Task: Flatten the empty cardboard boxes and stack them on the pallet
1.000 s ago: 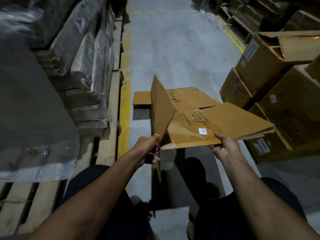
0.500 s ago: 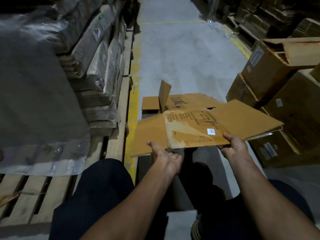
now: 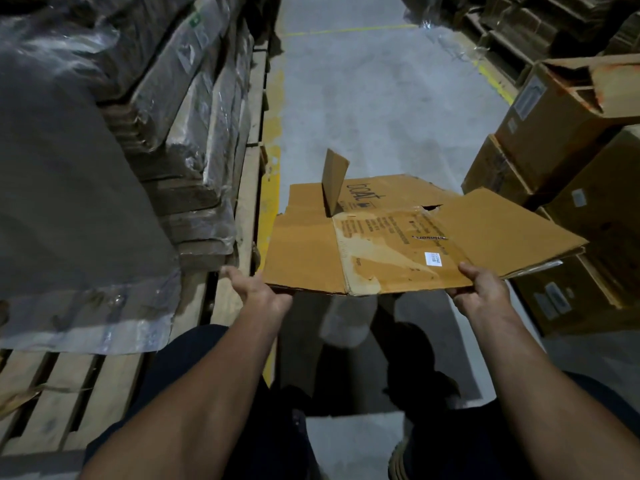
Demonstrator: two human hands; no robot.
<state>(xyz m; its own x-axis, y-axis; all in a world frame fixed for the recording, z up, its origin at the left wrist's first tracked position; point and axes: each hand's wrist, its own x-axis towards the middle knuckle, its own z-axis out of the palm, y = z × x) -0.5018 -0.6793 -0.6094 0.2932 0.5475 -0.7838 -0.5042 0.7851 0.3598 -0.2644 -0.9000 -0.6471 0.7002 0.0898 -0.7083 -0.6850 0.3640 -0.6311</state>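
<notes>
You held the flattened cardboard box (image 3: 408,244) out in front of you at the centre of the frame, nearly level above the grey concrete floor (image 3: 374,98), with one small flap (image 3: 334,180) standing upright near its far edge. Your left hand (image 3: 259,292) gripped the near left corner, thumb pointing out to the left and fingers curled under the board. Your right hand (image 3: 479,289) pinched the near right edge, thumb on top just beside the white barcode label (image 3: 433,258) and fingers hidden beneath. The box's upper face showed printed text, a torn patch where tape had come away, and a small ragged hole (image 3: 431,207) near the fold. To the left of the frame lay the wooden pallet (image 3: 242,202), loaded with stacks of flat cardboard wrapped in clear plastic film (image 3: 104,168); the box's left edge sat just beside the pallet's rim. A yellow floor line (image 3: 272,188) ran along that rim. At the right of the frame stood assembled cardboard boxes (image 3: 554,133), piled against each other, the top one with its flaps open.
</notes>
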